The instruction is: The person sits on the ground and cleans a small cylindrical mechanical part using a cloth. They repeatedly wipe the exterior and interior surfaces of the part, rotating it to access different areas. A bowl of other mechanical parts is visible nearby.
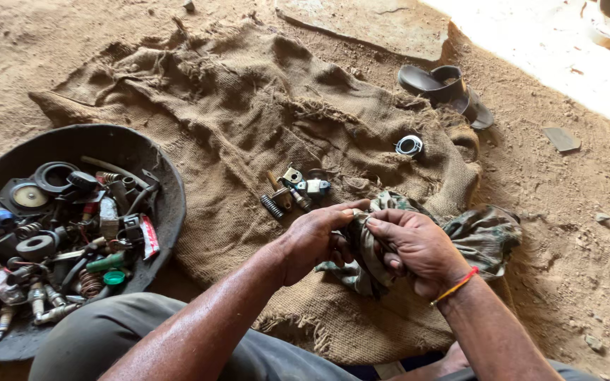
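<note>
Wiping in hand: a mottled green rag point(460, 236), bunched at its near-left end and trailing right over the burlap sack point(248, 106) spread on the dirt floor point(566, 233).
- Left hand point(315, 240): closed on the bunched rag, thumb and fingertips pinching its top.
- Right hand point(418, 247): closed on the same bunch, touching the left; red-and-yellow thread band at the wrist. Whether a small part sits inside the folds cannot be told.
- Just beyond the hands, on the sack: a cluster of small metal parts point(294, 189) — a spring, bolts, a bracket, a small blue-grey fitting — lying loose, untouched.
- Farther right on the sack: a metal ring point(409, 145), well apart from the cluster.
- Left, on the floor: a black shallow basin point(167, 190) heaped with springs, rubber seals, plugs and caps.
- Far right: a dark sandal point(446, 88); a flat stone slab point(368, 25) beyond.

Progress, as judged: cleaning mid-course; most laid-out parts appear yet to be handled.
</note>
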